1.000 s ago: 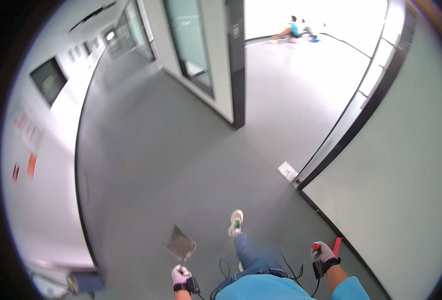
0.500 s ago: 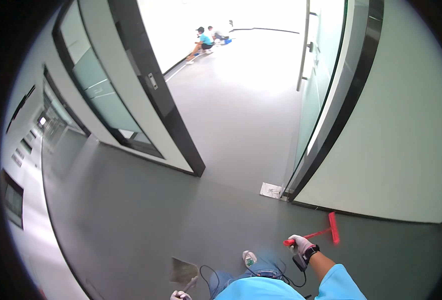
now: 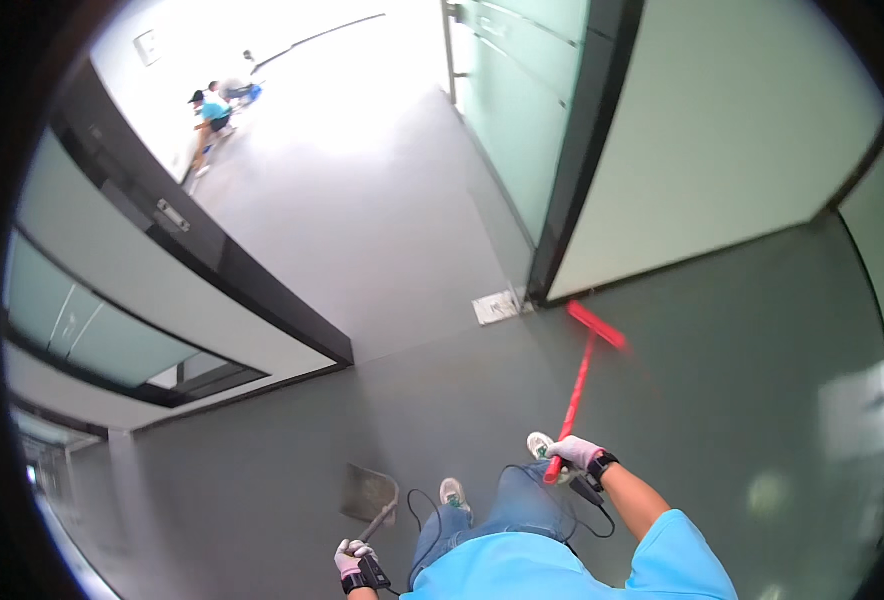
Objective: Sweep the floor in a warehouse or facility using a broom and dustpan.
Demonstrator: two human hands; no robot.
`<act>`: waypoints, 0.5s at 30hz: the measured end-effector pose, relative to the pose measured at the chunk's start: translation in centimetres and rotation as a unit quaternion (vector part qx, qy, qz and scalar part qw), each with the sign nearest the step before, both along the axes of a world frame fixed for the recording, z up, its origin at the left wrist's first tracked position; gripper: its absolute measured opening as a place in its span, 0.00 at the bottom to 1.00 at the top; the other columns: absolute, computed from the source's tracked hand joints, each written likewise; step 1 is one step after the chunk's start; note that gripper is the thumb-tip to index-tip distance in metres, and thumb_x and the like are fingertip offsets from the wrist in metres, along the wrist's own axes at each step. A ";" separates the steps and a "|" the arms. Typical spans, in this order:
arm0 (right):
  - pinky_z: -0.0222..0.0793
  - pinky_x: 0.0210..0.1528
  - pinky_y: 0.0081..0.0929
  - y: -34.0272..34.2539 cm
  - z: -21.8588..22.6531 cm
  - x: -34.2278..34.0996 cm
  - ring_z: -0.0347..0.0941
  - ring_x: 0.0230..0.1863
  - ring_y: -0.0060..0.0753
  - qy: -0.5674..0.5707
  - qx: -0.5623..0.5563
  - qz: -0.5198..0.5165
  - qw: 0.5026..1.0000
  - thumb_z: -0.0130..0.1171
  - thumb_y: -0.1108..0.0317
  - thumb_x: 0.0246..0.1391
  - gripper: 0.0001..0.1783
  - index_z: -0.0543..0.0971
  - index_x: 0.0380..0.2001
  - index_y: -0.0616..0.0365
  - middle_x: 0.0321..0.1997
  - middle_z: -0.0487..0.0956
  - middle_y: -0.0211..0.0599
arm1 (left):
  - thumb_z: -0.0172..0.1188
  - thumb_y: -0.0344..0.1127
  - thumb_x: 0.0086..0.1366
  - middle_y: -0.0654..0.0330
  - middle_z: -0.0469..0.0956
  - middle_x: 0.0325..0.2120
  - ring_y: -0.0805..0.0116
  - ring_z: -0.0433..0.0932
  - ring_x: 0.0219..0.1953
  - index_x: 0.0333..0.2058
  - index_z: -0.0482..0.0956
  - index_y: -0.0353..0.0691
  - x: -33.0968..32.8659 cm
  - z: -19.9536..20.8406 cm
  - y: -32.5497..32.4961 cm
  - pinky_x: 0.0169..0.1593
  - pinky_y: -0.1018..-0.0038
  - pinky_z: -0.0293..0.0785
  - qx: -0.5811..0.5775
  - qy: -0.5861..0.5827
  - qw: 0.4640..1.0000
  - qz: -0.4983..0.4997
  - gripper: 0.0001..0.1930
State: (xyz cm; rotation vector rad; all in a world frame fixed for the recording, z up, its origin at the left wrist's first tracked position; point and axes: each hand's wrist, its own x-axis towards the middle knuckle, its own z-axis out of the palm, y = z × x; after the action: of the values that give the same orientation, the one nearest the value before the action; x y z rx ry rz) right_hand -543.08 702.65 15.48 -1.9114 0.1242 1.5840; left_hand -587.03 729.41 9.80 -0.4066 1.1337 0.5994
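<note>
Red plastic broom (image 3: 584,372), long-handled, slants across the grey smooth floor (image 3: 742,380); its bristle head lies near the foot of the dark door frame (image 3: 574,190), beside a small white floor plate (image 3: 495,307). The right hand (image 3: 574,453), in a pale glove, is curled tight around the handle's lower end. The left hand (image 3: 350,556), gloved likewise, is wrapped around the handle of a grey metal dustpan (image 3: 369,493), whose flat pan sits just over the floor ahead of the white sneakers (image 3: 452,492). Far off in the bright room, people (image 3: 212,108) sit on the floor.
</note>
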 end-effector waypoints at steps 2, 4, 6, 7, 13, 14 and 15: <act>0.58 0.13 0.21 0.9 0.7 -4.4 0.64 0.11 0.23 -0.043 0.033 -0.012 0.998 0.53 0.64 0.36 0.10 0.72 0.13 0.59 0.12 0.70 0.32 | 0.46 0.38 0.52 0.72 0.60 0.06 0.79 0.54 0.07 0.09 0.57 0.48 -2.2 -1.3 2.7 0.12 0.83 0.54 -0.001 -0.057 0.998 -0.012 0.15; 0.59 0.13 0.21 0.5 1.7 -7.4 0.64 0.10 0.24 -0.034 0.081 0.024 0.996 0.53 0.64 0.34 0.10 0.72 0.11 0.60 0.11 0.70 0.33 | 0.46 0.37 0.53 0.70 0.58 0.08 0.81 0.58 0.08 0.13 0.57 0.47 -1.6 0.1 4.5 0.09 0.84 0.53 0.056 0.042 0.996 -0.063 0.13; 0.59 0.12 0.20 -0.6 0.2 -10.9 0.64 0.09 0.24 -0.023 -0.025 0.066 0.997 0.53 0.65 0.33 0.10 0.71 0.11 0.61 0.10 0.70 0.33 | 0.46 0.36 0.53 0.71 0.58 0.08 0.82 0.59 0.09 0.13 0.57 0.47 -2.9 -0.6 7.2 0.09 0.84 0.53 0.029 0.019 0.996 -0.082 0.12; 0.59 0.11 0.20 -1.7 -1.8 -12.9 0.63 0.09 0.24 -0.019 -0.039 0.062 0.997 0.53 0.65 0.32 0.10 0.71 0.12 0.62 0.11 0.70 0.35 | 0.46 0.36 0.53 0.71 0.59 0.08 0.82 0.59 0.09 0.14 0.57 0.47 -3.1 -0.4 8.0 0.09 0.84 0.53 0.033 0.018 0.995 -0.096 0.12; 0.64 0.19 0.27 -4.9 -0.8 -23.7 0.69 0.20 0.34 -0.048 -0.119 0.140 0.982 0.52 0.64 0.32 0.24 0.63 0.34 0.69 0.21 0.72 0.41 | 0.46 0.35 0.53 0.71 0.58 0.08 0.81 0.58 0.08 0.12 0.56 0.48 -5.5 0.5 11.0 0.10 0.84 0.51 0.032 0.040 0.988 -0.146 0.13; 0.65 0.21 0.27 -5.9 -0.3 -25.8 0.70 0.23 0.35 -0.033 -0.114 0.124 0.985 0.52 0.64 0.32 0.28 0.60 0.39 0.69 0.25 0.72 0.44 | 0.46 0.35 0.53 0.71 0.58 0.08 0.81 0.58 0.08 0.12 0.56 0.49 -5.9 0.2 11.3 0.10 0.84 0.50 0.033 0.043 0.986 -0.155 0.13; 0.66 0.23 0.28 -7.5 -0.9 -27.9 0.71 0.26 0.37 -0.026 -0.140 0.147 0.979 0.52 0.64 0.32 0.29 0.60 0.40 0.69 0.27 0.72 0.46 | 0.46 0.36 0.52 0.72 0.58 0.08 0.81 0.56 0.08 0.12 0.56 0.49 -6.2 -0.6 11.5 0.10 0.84 0.48 0.059 0.028 0.979 -0.194 0.13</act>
State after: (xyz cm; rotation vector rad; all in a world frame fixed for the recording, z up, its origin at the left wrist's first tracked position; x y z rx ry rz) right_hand -570.94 695.16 14.57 -2.2730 0.0445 1.7829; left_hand -593.24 740.92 9.21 -0.0601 1.1863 0.3344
